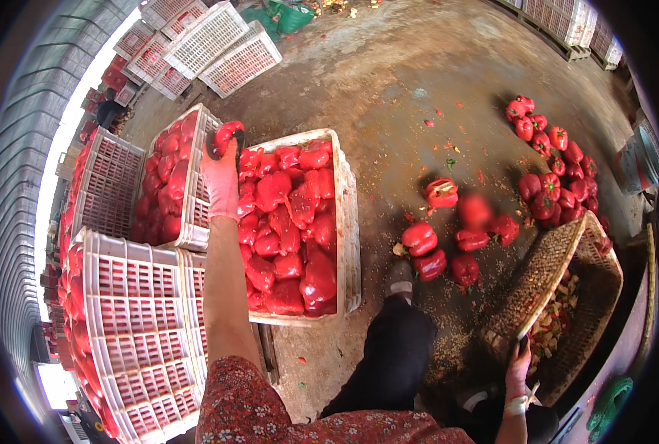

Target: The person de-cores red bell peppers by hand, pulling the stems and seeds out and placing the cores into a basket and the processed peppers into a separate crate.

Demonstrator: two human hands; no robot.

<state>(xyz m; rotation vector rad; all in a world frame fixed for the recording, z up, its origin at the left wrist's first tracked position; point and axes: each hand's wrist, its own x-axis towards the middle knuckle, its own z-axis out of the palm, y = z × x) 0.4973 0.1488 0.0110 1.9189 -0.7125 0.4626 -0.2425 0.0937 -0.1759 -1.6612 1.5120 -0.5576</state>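
My left hand [222, 172], in a pink glove with a dark palm, holds a red bell pepper [227, 137] above the rims of two crates. Just right of it stands a white plastic crate [347, 238], heaped with glossy red bell peppers [288, 222]. Another white crate [197, 216] of red peppers is at its left. At the lower right, my right hand [517, 369], also gloved in pink, is at the rim of a tilted, dirty plastic crate [551, 272]. Pepper cores and scraps [554, 316] lie inside that crate. What the right fingers grip is unclear.
Loose red peppers [419, 238] lie on the wet concrete floor [385, 100] near my shoe, with a cut one [441, 192] among them. A larger pepper pile [563, 183] is farther right. Full crates [140, 333] crowd the left; stacked crates [207, 44] stand beyond.
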